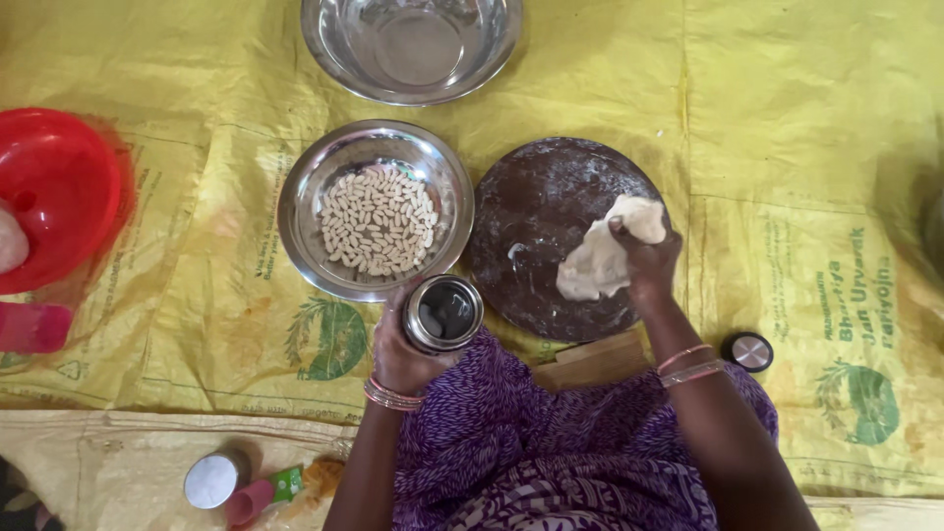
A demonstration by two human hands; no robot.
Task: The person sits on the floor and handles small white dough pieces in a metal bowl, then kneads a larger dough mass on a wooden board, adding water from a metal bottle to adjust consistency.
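Observation:
My left hand (398, 356) grips a small open steel container (442, 313), held just in front of a steel bowl (307, 197) that holds several small pale dough pieces (379, 219). My right hand (644, 264) presses on a lump of pale dough (598, 264) that lies on a round dark floured board (536, 211). Both wrists wear pink bangles. A purple patterned garment covers my lap below.
An empty steel bowl (411, 44) sits at the top. A red plastic bowl (54, 192) and pink object (31, 327) lie at left. A small round lid (750, 351) rests at right. A steel lid (211, 480) and small containers lie lower left. Yellow printed sheeting (787, 118) covers the floor.

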